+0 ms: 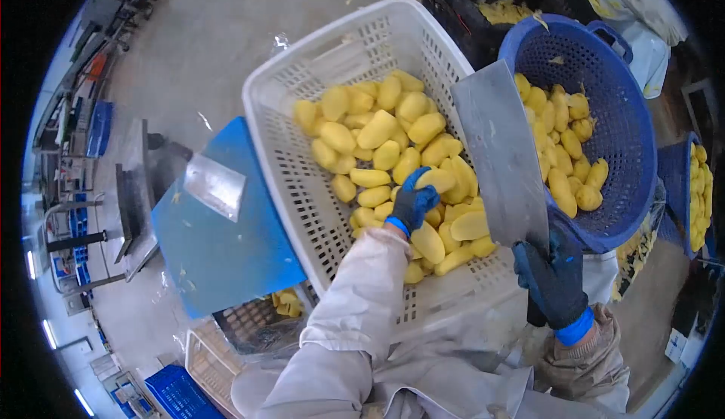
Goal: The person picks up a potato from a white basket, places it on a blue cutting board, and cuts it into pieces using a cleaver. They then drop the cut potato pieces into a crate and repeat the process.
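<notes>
— What lies underfoot?
— A pale grey concrete floor (226, 34), smooth and lightly scuffed; bright where light strikes it.
— And along the left?
— Metal frames and stands (83, 238); blue crates (177, 392) stacked low; strip lights (49, 333) glowing at the edge.

White crate (302, 185) on blue board (219, 253)

A food-processing plant: crates (317, 192) of peeled potatoes (385, 154), bare concrete floor (204, 41), stacked blue crates (177, 392).
</notes>
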A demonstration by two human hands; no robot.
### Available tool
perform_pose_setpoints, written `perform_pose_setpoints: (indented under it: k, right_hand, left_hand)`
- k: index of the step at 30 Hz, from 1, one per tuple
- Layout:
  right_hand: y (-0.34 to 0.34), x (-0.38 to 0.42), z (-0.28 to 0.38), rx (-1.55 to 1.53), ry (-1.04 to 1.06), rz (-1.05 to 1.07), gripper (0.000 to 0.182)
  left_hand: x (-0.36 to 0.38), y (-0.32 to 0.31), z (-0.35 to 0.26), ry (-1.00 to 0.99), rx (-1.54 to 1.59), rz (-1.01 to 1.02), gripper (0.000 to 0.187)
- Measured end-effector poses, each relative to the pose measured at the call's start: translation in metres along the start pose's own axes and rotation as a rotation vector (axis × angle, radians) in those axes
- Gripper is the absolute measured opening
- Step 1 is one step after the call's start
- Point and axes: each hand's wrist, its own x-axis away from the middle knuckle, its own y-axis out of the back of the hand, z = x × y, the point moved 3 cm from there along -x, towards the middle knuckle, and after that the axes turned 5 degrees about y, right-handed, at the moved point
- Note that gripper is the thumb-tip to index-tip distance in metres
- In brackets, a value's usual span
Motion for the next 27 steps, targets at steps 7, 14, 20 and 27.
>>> perform_pose_setpoints:
  k: [7,14,20,27]
  right_hand:
    - [-0.014,0.010,-0.001,-0.138,0.141,-0.006,0.011]
    - [-0.039,0.019,-0.006,-0.046,0.225,0.155,0.013]
    - [-0.086,0.044,0.001,-0.104,0.293,0.257,0.012]
    - [-0.134,0.094,0.034,0.029,0.421,0.372,0.010]
  left_hand:
    - [0.150,-0.037,-0.105,-0.342,0.343,0.136,0.044]
    - [0.289,-0.013,-0.171,-0.629,0.217,0.038,0.046]
    - [0.363,0.026,-0.172,-0.714,0.221,0.001,0.044]
    - [0.400,0.091,-0.177,-0.623,0.092,-0.179,0.042]
